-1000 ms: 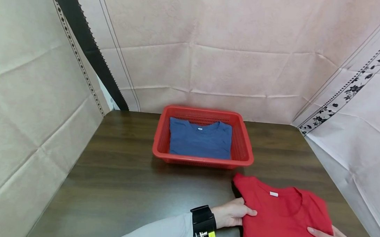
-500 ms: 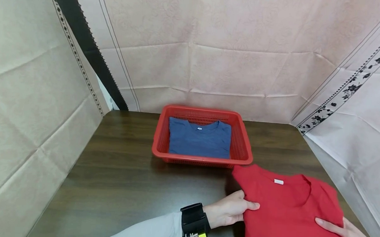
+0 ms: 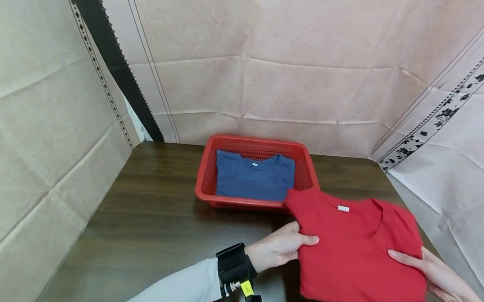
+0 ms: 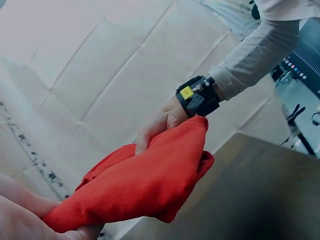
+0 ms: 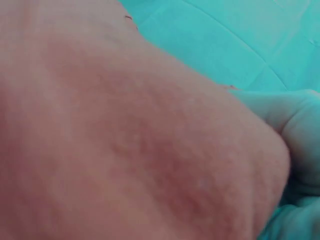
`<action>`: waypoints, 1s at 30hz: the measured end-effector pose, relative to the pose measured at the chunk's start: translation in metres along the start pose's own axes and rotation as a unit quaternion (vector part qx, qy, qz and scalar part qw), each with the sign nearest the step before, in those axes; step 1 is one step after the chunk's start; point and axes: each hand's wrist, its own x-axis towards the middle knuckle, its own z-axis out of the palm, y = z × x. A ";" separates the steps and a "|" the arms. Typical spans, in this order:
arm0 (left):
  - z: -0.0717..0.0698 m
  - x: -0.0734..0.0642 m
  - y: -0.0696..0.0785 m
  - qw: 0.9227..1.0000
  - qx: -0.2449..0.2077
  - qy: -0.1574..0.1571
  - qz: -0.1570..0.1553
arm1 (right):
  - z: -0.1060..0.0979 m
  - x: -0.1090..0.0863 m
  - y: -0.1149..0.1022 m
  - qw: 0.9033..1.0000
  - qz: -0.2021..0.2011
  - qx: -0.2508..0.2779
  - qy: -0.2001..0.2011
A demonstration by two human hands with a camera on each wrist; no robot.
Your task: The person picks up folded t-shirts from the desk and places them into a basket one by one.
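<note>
A folded red T-shirt (image 3: 358,257) with a white neck label is held up by both hands, one at each side. My left hand (image 3: 280,246) grips its left edge, thumb on top and fingers underneath. On the opposite edge my right hand (image 3: 437,275) holds it the same way, the thumb lying across the cloth. The shirt's upper left corner overlaps the front right rim of the red plastic basket (image 3: 244,203). Inside that basket lies a folded blue T-shirt (image 3: 257,178). In the left wrist view the red shirt (image 4: 145,180) sags between the hands; the right wrist view is mostly skin.
The dark wooden table (image 3: 163,237) extends under the basket and to the left. Pale cloth sheets (image 3: 292,73) hang behind it and at both sides. A black wrist strap (image 3: 236,262) with a camera mount sits on my left forearm.
Both hands have raised the red T-shirt and carried it forward, lately a little leftward too, so that its corner now overlaps the basket. The basket and blue T-shirt have stayed in place.
</note>
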 end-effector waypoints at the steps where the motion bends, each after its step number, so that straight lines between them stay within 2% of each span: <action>1: -0.003 -0.001 0.004 1.000 0.001 -0.004 0.001 | 0.004 0.002 -0.005 1.000 -0.005 0.004 -0.001; 5: -0.021 -0.004 0.021 1.000 0.004 -0.012 0.001 | 0.021 0.010 -0.027 1.000 -0.005 0.003 0.013; 10: -0.047 -0.011 0.043 1.000 0.015 0.008 -0.004 | 0.044 0.030 -0.053 0.999 -0.008 -0.006 0.035; 16: -0.075 -0.015 0.071 1.000 0.025 0.013 -0.002 | 0.065 0.055 -0.079 0.997 -0.019 -0.032 0.062; 21: -0.102 -0.019 0.093 0.999 0.026 0.021 -0.022 | 0.083 0.077 -0.092 0.998 -0.029 -0.009 0.063; 23: -0.114 -0.019 0.101 0.999 0.024 0.017 -0.028 | 0.090 0.088 -0.095 0.997 -0.040 0.015 0.056; 30: -0.146 -0.019 0.127 0.999 0.016 0.030 -0.025 | 0.108 0.120 -0.116 0.995 -0.068 0.055 0.041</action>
